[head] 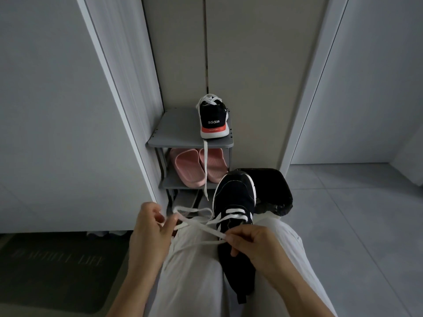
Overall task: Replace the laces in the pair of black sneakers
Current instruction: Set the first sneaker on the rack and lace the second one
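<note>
Your left hand (151, 227) and your right hand (249, 243) each pinch the flat white cloth lace (206, 228), which crosses between them. The black cloth sneaker (235, 195) lies on your lap, touching your right hand.

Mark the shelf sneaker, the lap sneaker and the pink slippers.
shelf sneaker (213, 117): head view, heel panel.
lap sneaker (234, 193): head view, toe upper.
pink slippers (186, 165): head view, left slipper's upper.
</note>
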